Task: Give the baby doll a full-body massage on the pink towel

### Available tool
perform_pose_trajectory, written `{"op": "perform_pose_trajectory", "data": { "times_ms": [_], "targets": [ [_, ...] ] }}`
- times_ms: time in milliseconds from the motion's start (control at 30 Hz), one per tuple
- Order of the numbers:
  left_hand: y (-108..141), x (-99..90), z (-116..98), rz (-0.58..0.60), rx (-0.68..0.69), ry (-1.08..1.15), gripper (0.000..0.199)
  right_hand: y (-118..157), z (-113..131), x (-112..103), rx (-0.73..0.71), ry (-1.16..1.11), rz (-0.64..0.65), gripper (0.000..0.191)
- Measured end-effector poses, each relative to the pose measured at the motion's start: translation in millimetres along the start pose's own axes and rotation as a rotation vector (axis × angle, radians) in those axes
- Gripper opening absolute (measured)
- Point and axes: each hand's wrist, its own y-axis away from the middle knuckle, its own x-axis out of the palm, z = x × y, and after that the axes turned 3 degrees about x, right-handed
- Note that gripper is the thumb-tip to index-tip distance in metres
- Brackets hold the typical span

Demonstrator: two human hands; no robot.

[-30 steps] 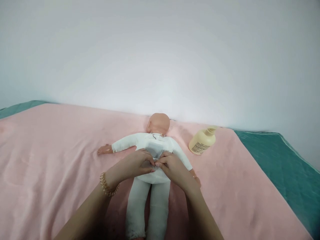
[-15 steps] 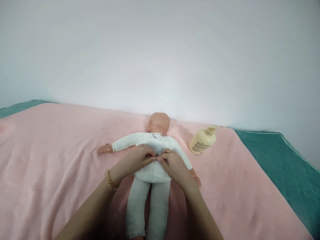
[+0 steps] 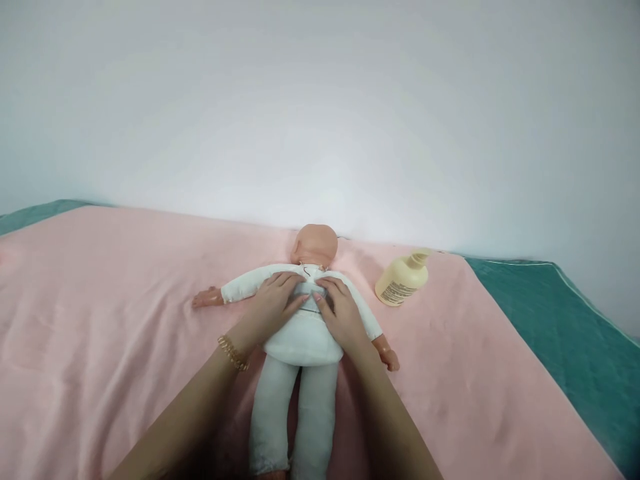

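Observation:
A baby doll point(image 3: 303, 340) with a white cloth body lies face down, its bald head point(image 3: 315, 244) toward the wall and its arms spread. My left hand point(image 3: 274, 300) rests on the left of its upper back, fingers stretched out and thumb pointing inward. On the right of the upper back lies my right hand point(image 3: 343, 310), also with fingers extended. Between the two hands shows a greyish patch point(image 3: 310, 301) on the doll's back. Neither hand grips anything. A coiled bracelet point(image 3: 233, 353) is on my left wrist.
A cream pump bottle point(image 3: 401, 280) with printed text stands to the right of the doll. Under everything spreads a pink blanket point(image 3: 140, 287), wrinkled at the left. Green cloth point(image 3: 565, 320) shows at both sides, and a pale wall point(image 3: 320, 120) rises behind.
Both hands have moved up the doll's back toward its shoulders. Their fingertips, together at mid-back before, are now spread apart, uncovering more of the greyish patch.

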Motion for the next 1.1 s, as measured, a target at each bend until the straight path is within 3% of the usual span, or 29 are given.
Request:
{"op": "perform_pose_trajectory", "data": {
  "times_ms": [200,533,767,1100],
  "targets": [
    [0.7,3.1,1.8,0.053,-0.006,0.029,0.034,-0.3,-3.1,4.8,0.017,0.063,0.061,0.031],
    [0.1,6.8,1.5,-0.011,0.005,0.054,0.036,1.5,-3.9,9.3,-0.036,0.077,0.028,0.041],
    [1.9,4.9,-3.7,0.009,-0.037,0.100,0.035,0.7,-5.2,8.4,-0.026,0.094,0.073,0.045],
    [0.2,11.0,4.7,0.009,-0.020,0.073,0.035,0.8,-4.2,8.5,-0.053,0.116,0.053,0.051]
  ]
}}
